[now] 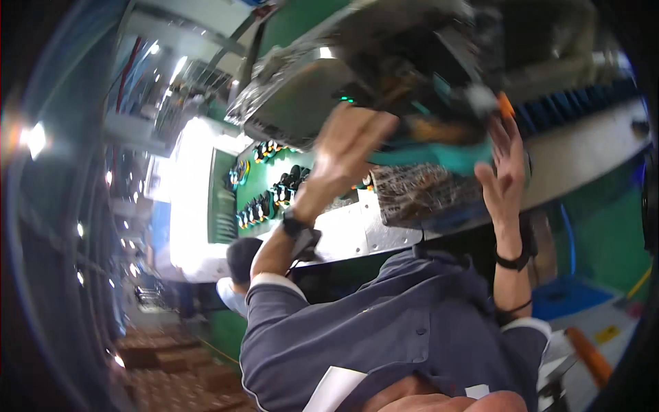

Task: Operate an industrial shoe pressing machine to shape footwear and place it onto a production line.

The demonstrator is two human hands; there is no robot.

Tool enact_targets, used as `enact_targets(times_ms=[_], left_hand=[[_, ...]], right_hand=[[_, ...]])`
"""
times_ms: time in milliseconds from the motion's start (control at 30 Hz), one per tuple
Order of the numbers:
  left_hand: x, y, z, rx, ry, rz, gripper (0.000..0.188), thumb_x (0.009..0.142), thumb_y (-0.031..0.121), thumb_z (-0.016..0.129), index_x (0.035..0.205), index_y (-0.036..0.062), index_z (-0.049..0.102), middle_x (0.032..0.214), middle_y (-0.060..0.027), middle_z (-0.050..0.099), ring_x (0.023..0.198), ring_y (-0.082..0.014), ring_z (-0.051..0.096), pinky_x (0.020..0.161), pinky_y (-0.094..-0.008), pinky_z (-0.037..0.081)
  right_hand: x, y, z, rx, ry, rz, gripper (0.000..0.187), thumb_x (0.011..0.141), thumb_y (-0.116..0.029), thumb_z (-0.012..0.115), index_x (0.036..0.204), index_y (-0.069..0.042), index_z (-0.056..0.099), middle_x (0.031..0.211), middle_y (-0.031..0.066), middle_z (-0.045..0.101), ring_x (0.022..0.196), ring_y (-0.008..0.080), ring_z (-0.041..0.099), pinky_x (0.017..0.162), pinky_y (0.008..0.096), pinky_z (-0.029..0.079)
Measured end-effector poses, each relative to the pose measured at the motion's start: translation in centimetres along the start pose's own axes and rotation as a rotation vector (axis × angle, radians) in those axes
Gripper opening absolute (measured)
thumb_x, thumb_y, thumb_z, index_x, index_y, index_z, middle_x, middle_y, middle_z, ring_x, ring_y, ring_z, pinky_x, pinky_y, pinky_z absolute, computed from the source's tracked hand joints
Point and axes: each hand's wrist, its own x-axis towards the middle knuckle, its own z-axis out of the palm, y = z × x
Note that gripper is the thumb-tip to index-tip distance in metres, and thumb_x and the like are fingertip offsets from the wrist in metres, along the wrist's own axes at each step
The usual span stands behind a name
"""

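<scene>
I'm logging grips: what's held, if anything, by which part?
A blurred teal item, apparently by its right end in the right hand; whether the left hand grips it is unclear.

Nothing legible — no text, label, number or sign readable.

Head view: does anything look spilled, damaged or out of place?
Nothing stands out: the shoes at left sit in rows. The teal-edged item by the right hand is too blurred to check for damage.

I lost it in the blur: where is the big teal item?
In the head view, the teal item is up and right of centre, between the left hand and right hand, appearing just above the wrapped bundle.
</scene>
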Motion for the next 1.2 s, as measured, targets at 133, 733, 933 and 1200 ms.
enact_targets(times_ms=[133, 733, 933, 1200], left_hand=[[-0.5, 2.1, 4.2, -0.086, -0.317, -0.179, 0.083, 0.066, 0.005, 0.064, 0.143, 0.0116, 0.035, 0.135, -0.0162, 0.045, 0.130, -0.0365, 0.037, 0.109, -0.0582, 0.023], [-2.6, 1.9, 10.6, -0.518, 0.357, -0.231, 0.080, 0.076, 0.064, 0.060, 0.119, -0.0019, 0.051, 0.109, -0.0187, 0.054, 0.103, -0.0358, 0.052, 0.094, -0.0466, 0.036], [-2.6, 1.8, 10.3, -0.523, 0.361, -0.229, 0.081, 0.075, 0.067, 0.059, 0.117, -0.0026, 0.051, 0.107, -0.0180, 0.054, 0.100, -0.0345, 0.052, 0.093, -0.0444, 0.036], [-2.5, 1.9, 10.3, -0.542, 0.338, -0.253, 0.081, 0.076, 0.067, 0.059, 0.118, -0.0019, 0.051, 0.108, -0.0185, 0.054, 0.104, -0.0353, 0.051, 0.093, -0.0451, 0.036]], right_hand=[[-1.7, 0.7, 1.9, -0.170, 0.133, 0.078, 0.073, 0.069, -0.012, 0.079, 0.131, 0.000, 0.042, 0.123, 0.0116, 0.052, 0.112, 0.0223, 0.052, 0.099, 0.0357, 0.041], [-6.1, 6.4, -0.6, -0.851, 0.081, -0.138, 0.076, 0.073, -0.048, 0.076, 0.118, 0.008, 0.054, 0.118, 0.0238, 0.056, 0.105, 0.0366, 0.057, 0.090, 0.0415, 0.045], [-6.4, 7.2, -0.8, -0.953, 0.118, -0.160, 0.077, 0.074, -0.058, 0.069, 0.113, 0.008, 0.056, 0.110, 0.0246, 0.058, 0.099, 0.0401, 0.057, 0.084, 0.0453, 0.045], [-6.5, 8.3, -1.6, -1.009, 0.092, -0.109, 0.072, 0.073, -0.058, 0.069, 0.105, 0.007, 0.061, 0.100, 0.0250, 0.062, 0.090, 0.0420, 0.059, 0.078, 0.0466, 0.046]])
